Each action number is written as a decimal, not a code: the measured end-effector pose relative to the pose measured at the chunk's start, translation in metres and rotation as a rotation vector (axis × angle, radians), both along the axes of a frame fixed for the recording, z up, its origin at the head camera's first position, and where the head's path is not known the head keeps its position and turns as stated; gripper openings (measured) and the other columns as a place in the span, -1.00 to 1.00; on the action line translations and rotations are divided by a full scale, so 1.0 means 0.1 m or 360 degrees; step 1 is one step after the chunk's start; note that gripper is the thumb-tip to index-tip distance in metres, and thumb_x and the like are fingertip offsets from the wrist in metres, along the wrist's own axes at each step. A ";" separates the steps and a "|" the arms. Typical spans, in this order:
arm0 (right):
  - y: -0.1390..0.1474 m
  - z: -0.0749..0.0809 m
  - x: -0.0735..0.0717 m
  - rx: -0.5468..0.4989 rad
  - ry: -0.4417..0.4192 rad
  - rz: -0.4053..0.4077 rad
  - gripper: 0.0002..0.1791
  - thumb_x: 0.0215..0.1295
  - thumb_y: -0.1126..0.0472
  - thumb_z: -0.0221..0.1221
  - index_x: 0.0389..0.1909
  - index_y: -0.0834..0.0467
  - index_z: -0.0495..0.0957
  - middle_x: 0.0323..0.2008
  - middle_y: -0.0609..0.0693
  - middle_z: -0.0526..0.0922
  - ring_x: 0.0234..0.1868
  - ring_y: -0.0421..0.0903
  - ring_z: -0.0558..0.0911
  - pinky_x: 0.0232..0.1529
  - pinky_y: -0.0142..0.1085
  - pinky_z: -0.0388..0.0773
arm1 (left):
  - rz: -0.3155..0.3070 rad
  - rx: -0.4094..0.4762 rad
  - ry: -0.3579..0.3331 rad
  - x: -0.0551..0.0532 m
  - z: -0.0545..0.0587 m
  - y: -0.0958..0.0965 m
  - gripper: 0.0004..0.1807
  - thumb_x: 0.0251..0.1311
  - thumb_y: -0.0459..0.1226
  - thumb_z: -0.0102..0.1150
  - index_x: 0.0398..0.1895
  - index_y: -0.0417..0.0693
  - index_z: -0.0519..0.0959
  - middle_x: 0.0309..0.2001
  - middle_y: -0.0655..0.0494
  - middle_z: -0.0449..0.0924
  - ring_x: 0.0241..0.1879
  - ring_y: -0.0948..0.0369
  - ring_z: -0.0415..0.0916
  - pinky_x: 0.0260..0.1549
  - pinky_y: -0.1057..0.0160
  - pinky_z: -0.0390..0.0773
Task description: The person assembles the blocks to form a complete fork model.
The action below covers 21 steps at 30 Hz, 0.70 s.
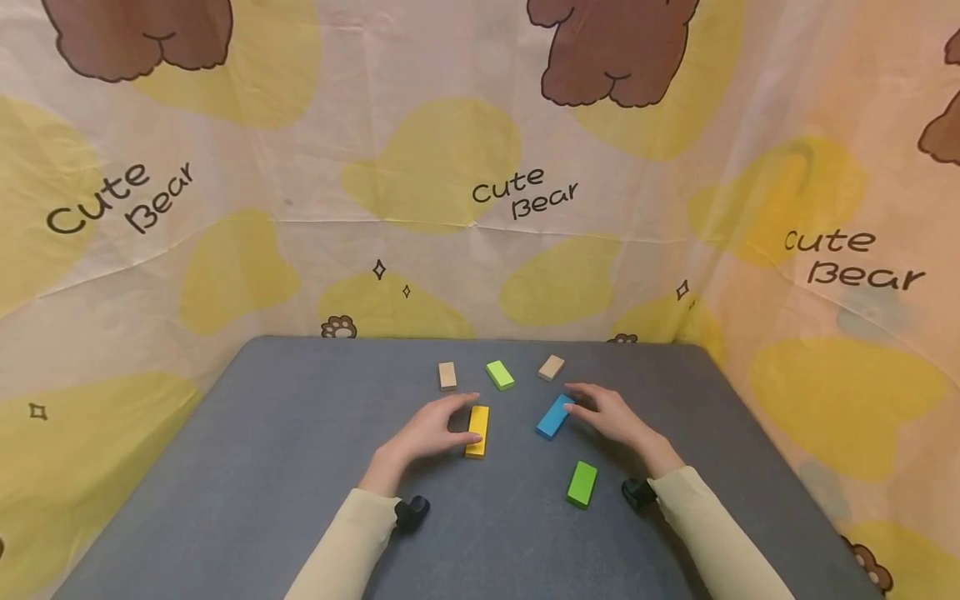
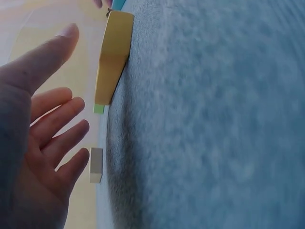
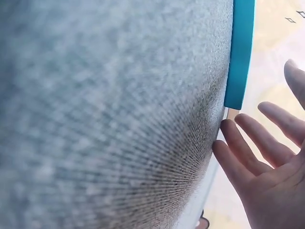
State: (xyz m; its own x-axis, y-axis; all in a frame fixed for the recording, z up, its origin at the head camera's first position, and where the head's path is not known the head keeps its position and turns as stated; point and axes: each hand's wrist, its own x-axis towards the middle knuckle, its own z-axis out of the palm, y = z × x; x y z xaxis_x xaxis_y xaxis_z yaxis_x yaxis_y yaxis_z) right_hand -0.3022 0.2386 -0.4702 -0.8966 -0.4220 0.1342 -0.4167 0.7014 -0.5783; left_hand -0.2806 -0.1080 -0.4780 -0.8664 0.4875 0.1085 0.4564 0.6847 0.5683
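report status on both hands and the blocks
Left hand near yellow block, not gripping. Right hand near blue block, not gripping. Both blocks on table. Nothing seen in the way.

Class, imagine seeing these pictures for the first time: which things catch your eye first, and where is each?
Over a grey-blue table, a bare left hand is poised near a yellow rectangular block and a bare right hand near a blue rectangular block. A green rectangular block lies nearer the viewer, toward the right. Behind hangs a pale cloth with yellow patches and brown bears.
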 end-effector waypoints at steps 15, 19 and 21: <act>0.03 -0.08 -0.10 -0.0055 -0.0084 -0.0035 -0.44 0.32 -0.04 0.17 0.23 0.20 0.47 0.20 0.16 0.58 0.21 0.11 0.57 0.19 0.00 0.53 | 0.0027 0.0075 -0.0219 -0.04 -0.09 0.06 -0.10 -0.02 0.11 0.39 0.42 0.11 0.28 0.41 0.15 0.34 0.42 0.09 0.27 0.39 -0.02 0.29; 0.06 -0.11 -0.14 -0.0071 -0.0113 -0.0050 -0.44 0.30 -0.07 0.18 0.22 0.16 0.49 0.19 0.13 0.59 0.20 0.08 0.57 0.20 0.00 0.52 | 0.0029 0.0086 -0.0223 -0.06 -0.11 0.06 -0.09 -0.02 0.09 0.40 0.42 0.10 0.28 0.41 0.15 0.33 0.42 0.09 0.27 0.39 -0.02 0.29; 0.07 -0.12 -0.16 -0.0085 -0.0138 -0.0060 -0.44 0.30 -0.08 0.18 0.22 0.14 0.49 0.18 0.12 0.59 0.20 0.08 0.57 0.21 0.00 0.51 | 0.0029 0.0096 -0.0230 -0.06 -0.12 0.06 -0.09 -0.03 0.08 0.41 0.42 0.10 0.27 0.41 0.14 0.33 0.42 0.08 0.27 0.39 -0.03 0.29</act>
State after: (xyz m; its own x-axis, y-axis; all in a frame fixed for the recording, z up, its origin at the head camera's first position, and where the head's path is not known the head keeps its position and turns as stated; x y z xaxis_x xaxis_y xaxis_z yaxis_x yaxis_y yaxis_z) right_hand -0.3183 0.2455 -0.4823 -0.9208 -0.3824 0.0768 -0.3376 0.6829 -0.6478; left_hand -0.2866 -0.1022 -0.4898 -0.8838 0.4678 0.0109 0.3547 0.6547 0.6675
